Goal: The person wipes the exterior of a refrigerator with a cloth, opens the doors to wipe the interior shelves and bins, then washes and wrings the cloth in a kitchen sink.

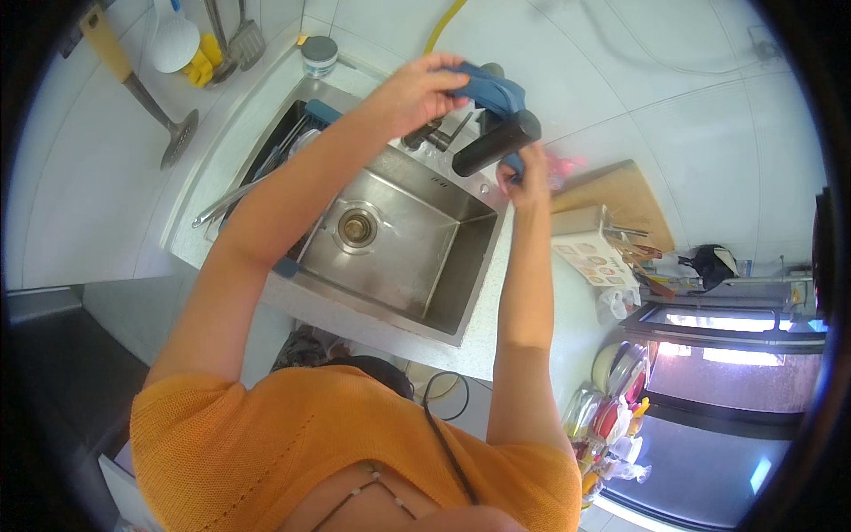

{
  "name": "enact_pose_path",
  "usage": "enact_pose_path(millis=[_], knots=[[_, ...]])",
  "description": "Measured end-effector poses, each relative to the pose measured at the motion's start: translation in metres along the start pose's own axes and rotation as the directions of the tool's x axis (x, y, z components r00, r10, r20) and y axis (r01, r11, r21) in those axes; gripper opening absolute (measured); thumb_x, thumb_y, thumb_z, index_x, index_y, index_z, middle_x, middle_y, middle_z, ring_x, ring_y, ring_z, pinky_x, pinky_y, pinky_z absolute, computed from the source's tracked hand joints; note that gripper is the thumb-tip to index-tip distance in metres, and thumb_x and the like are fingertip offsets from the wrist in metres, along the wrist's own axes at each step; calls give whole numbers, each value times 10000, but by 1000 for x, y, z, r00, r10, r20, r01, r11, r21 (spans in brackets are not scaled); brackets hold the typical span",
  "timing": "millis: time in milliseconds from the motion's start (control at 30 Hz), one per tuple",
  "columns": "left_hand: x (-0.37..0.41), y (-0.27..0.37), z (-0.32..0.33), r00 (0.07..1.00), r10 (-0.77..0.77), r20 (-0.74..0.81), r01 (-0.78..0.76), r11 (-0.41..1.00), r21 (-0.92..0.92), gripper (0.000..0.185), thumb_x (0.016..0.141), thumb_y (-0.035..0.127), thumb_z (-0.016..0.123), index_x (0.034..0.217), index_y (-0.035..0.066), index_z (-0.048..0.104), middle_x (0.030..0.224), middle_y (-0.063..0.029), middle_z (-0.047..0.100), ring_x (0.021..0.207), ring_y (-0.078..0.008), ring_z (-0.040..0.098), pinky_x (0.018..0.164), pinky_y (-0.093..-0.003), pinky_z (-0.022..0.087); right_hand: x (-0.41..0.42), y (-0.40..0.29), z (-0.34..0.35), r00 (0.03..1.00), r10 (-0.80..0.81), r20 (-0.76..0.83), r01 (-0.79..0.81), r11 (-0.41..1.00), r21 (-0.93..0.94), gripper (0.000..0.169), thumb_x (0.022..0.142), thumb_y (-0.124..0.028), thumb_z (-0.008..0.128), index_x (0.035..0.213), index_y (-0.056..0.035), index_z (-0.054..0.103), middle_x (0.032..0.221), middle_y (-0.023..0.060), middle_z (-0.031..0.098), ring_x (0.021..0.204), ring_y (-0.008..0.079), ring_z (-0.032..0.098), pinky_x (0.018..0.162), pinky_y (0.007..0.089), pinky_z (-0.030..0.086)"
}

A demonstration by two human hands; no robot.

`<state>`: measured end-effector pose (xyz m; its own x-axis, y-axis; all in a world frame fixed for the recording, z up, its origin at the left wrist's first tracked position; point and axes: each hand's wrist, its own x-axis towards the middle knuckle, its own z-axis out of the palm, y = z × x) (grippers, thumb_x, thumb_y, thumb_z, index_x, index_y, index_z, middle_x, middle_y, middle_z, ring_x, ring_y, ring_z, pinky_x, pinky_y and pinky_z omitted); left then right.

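A blue cloth (490, 92) is draped around the back of a dark faucet spout (497, 143) that stands over a stainless steel sink (392, 246). My left hand (435, 90) grips the cloth's upper left end. On the other side of the spout, my right hand (528, 176) holds the lower end, with only a bit of blue showing at its fingers. Between my left hand and the spout is the faucet's dark lever handle (459, 132). The middle stretch of the cloth is partly hidden behind the spout.
Left of the basin, a dish rack (322, 112) holds utensils partly under my left forearm. A lidded jar (320, 56) stands in the back corner. Ladles and a skimmer (178, 139) hang on the left wall. At right are a utensil holder (585, 246) and a wooden cutting board (625, 193).
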<state>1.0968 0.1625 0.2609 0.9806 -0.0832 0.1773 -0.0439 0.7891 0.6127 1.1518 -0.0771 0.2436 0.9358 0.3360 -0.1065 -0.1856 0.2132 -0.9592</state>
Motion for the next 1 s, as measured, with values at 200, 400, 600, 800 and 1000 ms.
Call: enact_pose_path(millis=[200, 400, 600, 800, 1000], knots=[[32, 57, -6, 869, 482, 108, -456, 699, 551, 241, 843, 59, 578, 1068, 136, 542, 990, -93, 626, 885, -291, 626, 752, -377, 488, -12, -88, 10, 886, -443, -137, 457, 885, 93, 503, 836, -5, 546, 1302, -165, 444, 1040, 24, 526, 619, 87, 413, 463, 211, 298], [-33, 54, 45, 854, 505, 125, -481, 675, 559, 180, 774, -83, 547, 910, 31, 578, 1042, -49, 541, 987, -136, 504, 876, -267, 402, -64, -134, 11, 763, -599, -244, 633, 769, 92, 633, 749, 2, 521, 1349, -162, 399, 1144, 72, 533, 936, 195, 561, 723, 326, 501], [-86, 16, 99, 818, 122, 563, -518, 581, 627, 135, 758, 4, 606, 891, 27, 617, 950, -71, 586, 919, -166, 556, 834, -283, 434, -144, -151, -36, 739, -671, -62, 615, 633, 470, 677, 757, -60, 519, 1399, -158, 327, 1251, 132, 505, 1148, 303, 492, 1004, 493, 377], [-81, -67, 147, 798, -80, 597, -475, 525, 706, 331, 763, 62, 590, 1093, 47, 569, 1115, -67, 547, 1103, -205, 495, 999, -327, 335, -229, -126, -69, 834, -545, -85, 551, 814, 184, 749, 702, -124, 615, 1378, -18, 312, 1209, 172, 517, 1110, 291, 524, 976, 401, 415], [-87, -194, 198, 609, -243, 755, -483, 641, 596, 491, 791, 238, 688, 1198, 18, 524, 1244, -109, 496, 1203, -230, 435, 1003, -341, 340, -336, -118, -92, 948, -318, 7, 316, 940, -126, 726, 655, -69, 565, 1346, 10, 360, 1042, 126, 594, 925, 180, 579, 827, 254, 439]])
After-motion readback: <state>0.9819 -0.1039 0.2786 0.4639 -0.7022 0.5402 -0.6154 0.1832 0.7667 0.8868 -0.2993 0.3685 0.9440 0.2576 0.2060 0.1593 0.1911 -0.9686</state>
